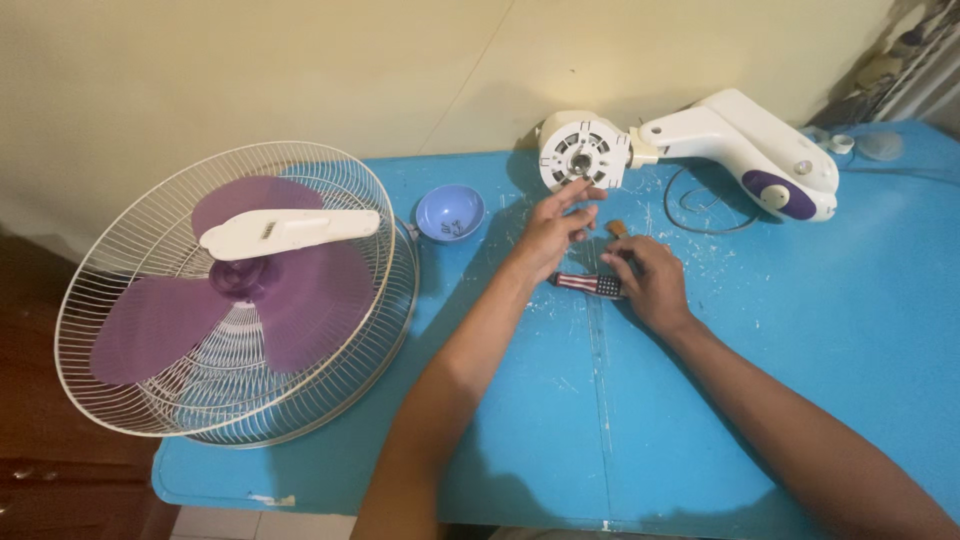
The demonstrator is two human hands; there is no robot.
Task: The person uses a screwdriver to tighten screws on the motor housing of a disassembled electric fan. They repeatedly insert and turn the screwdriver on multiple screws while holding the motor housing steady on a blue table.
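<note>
My left hand [556,228] reaches forward with its fingers spread, the fingertips close to the round white motor housing [584,152] of a dismantled fan. My right hand [650,282] rests on the blue table [780,330], closed around a tool with a striped handle [590,285] that lies flat and points left. A small brown piece [617,228] lies on the table between the two hands. The motor joins a white fan neck with a purple knob [745,150] lying on its side.
Stacked white wire fan guards [245,300] with a purple blade [250,290] and a white cover piece [285,232] fill the table's left end. A small blue bowl [450,212] holds small parts. A thin cable loop [700,205] and white debris lie near the motor.
</note>
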